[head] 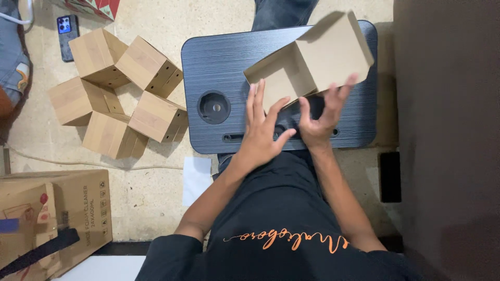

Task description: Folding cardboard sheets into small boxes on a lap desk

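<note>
- Cardboard makes up the open box [307, 62], plain brown and unprinted, lying on the dark lap desk [219, 67] toward that desk's far right corner.
- Its near part is a shallow tray with low walls and a bare floor; its far part is 1 broad flap standing tilted past the desk's far edge.
- On the desk's left half sits a round recessed cup holder [214, 107], well apart from the box, with a narrow slot along the near edge.
- Left hand [260, 135] lies flat over the desk's near edge, fingers spread and straight, fingertips at the tray's near wall; it grips nothing.
- Right hand [322, 115] is just beside it, fingers splayed and slightly curled, the tips touching the near edge of the flap; nothing is pinched.
- Left of the desk, on the pale floor, 5 folded brown boxes [120, 93] are huddled together, touching, all the same cube shape and plain.
- Beyond that cluster, further from the desk, a dark phone [67, 35] lies on its face.
- Nearer the person and left of the desk stands a large brown carton [52, 218] with black print down 1 side, small handling symbols, and a red mark on its top flap.
- A white paper sheet [196, 179] lies on the floor just beside the desk's near left corner.
- Right of the desk, a flat black rectangle [390, 177] rests on the floor.
</note>
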